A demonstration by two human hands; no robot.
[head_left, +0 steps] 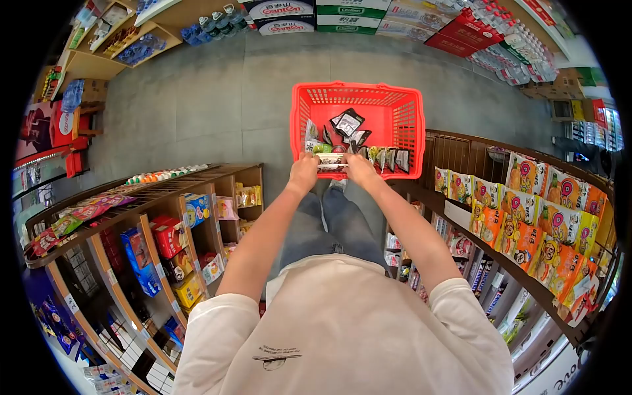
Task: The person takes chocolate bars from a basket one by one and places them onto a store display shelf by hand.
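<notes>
My left hand (305,172) and my right hand (361,169) are side by side over the near edge of a red plastic shopping basket (359,94). Both hands have their fingers closed on a small pale packet (331,159) with dark lettering, stretched between them. Inside the basket lie black-and-white packets (347,123) near the middle. A row of small dark and yellowish packets (390,158) stands along its near right side. A silvery bag (311,131) leans at the left wall. My fingertips are partly hidden.
Shelves of boxed and bagged snacks (136,253) stand to my left. On the right, a rack holds orange and yellow snack bags (533,224). Drink cartons (347,16) and bottles line the far side beyond the grey floor (197,99).
</notes>
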